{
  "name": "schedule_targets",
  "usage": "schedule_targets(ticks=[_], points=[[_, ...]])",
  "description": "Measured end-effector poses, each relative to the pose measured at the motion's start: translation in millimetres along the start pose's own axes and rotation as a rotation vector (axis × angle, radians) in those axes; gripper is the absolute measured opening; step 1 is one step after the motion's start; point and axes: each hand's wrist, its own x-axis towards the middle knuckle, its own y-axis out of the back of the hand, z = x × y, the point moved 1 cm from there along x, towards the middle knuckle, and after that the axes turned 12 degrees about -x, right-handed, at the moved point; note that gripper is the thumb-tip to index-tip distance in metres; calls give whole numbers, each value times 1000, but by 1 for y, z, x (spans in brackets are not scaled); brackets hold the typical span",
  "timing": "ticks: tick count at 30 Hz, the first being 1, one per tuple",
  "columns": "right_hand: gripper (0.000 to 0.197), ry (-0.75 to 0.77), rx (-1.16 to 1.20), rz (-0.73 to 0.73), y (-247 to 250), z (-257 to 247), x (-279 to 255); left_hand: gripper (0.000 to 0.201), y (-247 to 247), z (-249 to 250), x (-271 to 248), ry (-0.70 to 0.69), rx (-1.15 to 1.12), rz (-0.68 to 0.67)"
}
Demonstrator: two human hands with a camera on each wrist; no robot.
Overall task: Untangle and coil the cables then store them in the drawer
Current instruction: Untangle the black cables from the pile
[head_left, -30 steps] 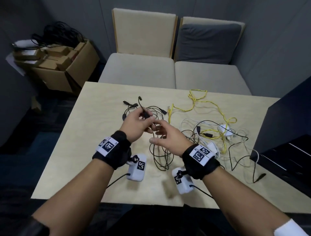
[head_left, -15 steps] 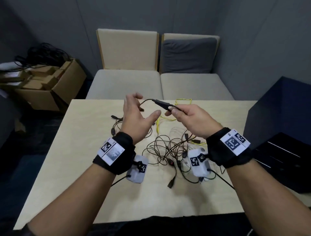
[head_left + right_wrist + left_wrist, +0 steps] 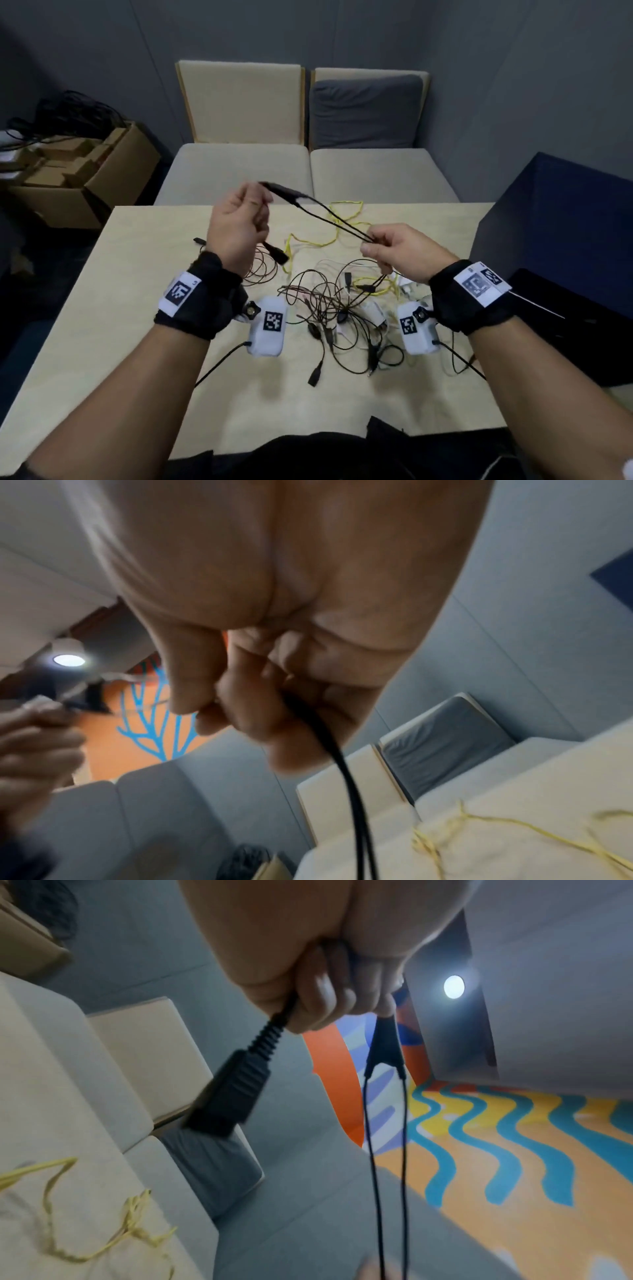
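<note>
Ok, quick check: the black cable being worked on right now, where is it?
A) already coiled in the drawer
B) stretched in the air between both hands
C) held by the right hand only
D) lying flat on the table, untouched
B: the left hand grips the black cable near its connectors, and two thin strands run taut to the right hand, which pinches them above the table.

Room is sitting dim; a ceiling light is glaring in both wrist views, which are smearing with motion blur. Head view is bowing at edges, soft shadows falling on the desk.
</note>
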Motion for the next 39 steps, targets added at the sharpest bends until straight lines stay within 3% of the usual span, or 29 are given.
schedule_targets(ticks=[3, 5, 9, 13, 14, 17, 18, 21, 26, 30, 32, 34, 36, 37, 39], points=[[19, -76, -140, -121, -18, 22, 3, 31, 3, 3, 8, -72, -52, 108], [26, -91, -129, -179, -30, 24, 9, 26, 4, -7, 4, -62, 67, 96], [26, -35, 475, -85, -24, -11, 17, 18, 3, -39, -15, 62, 327, -55], [22, 132, 866, 27, -1, -50, 31, 43, -1, -60, -25, 206, 342, -230], [21, 159, 963, 50, 5, -57, 33, 40, -2, -63, -25, 227, 343, -246], [21, 231, 1149, 104, 22, -65, 40, 4, -8, -63, -23, 195, 419, -204], [20, 255, 1162, 111, 26, -64, 41, 18, -8, -59, -21, 165, 420, -152], [19, 240, 1020, 76, 24, -51, 44, 35, -9, -40, -10, 94, 236, 33], [24, 100, 147, -238, -25, -17, 43, 35, -22, -12, 4, 40, 98, 49], [76, 14, -188, -361, -77, -4, 51, 32, -26, -3, 4, 30, 30, 40], [91, 18, -370, -392, -98, 1, 57, 32, -25, 5, 1, 21, 1, 66], [69, -8, -425, -426, -116, 5, 61, 31, -23, 15, -1, -13, -27, 88], [26, -16, -401, -438, -129, 3, 62, 29, -15, 27, -4, -61, -35, 105], [20, 5, -368, -424, -132, -2, 61, 29, -9, 33, -5, -82, -28, 119], [32, 29, -239, -390, -134, -17, 62, 27, 7, 42, -7, -107, -15, 156]])
